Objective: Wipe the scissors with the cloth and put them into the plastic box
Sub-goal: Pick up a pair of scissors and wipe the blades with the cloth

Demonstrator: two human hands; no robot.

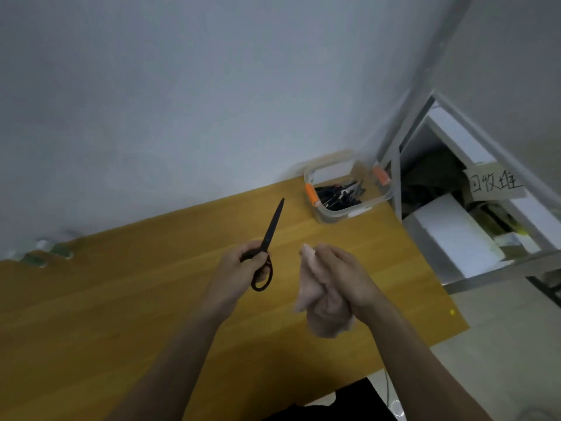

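A plain grey-white wall (182,101) filled the upper left and centre of the frame, evenly and dimly lit. Below it a wooden table (106,299) with a yellow-brown top ran from the lower left toward the centre right. At the right stood a grey metal shelf frame (394,165) holding white foam blocks (452,238) and a cardboard sign (493,182) with handwritten characters. A pale floor (498,335) showed at the lower right.
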